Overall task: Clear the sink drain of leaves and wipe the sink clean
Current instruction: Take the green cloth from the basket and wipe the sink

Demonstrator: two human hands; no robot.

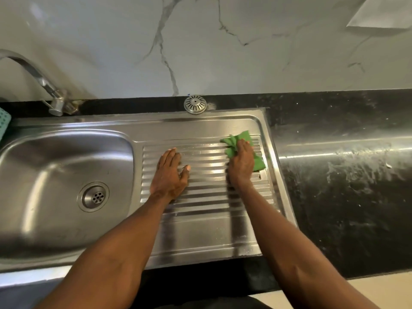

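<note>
- My right hand [242,162] presses a crumpled green cloth [243,148] flat on the ribbed steel draining board [200,197], at about 2 o'clock of the board, near its right edge; fingers closed over the cloth.
- My left hand [170,175] lies open and flat on the ribs, at 9 o'clock from the right hand, holding nothing.
- The round drain opening [93,196] in the stainless steel sink basin [55,152] shows no leaves, so I judge the clearing part is done.
- The domed steel strainer cover [195,104] stands out of the drain, on the black stone counter [345,175] at 12 o'clock of the board.
- Wiping is in progress; I think the basin and the return of the strainer may remain.
- The counter at 3 o'clock has white smears.
</note>
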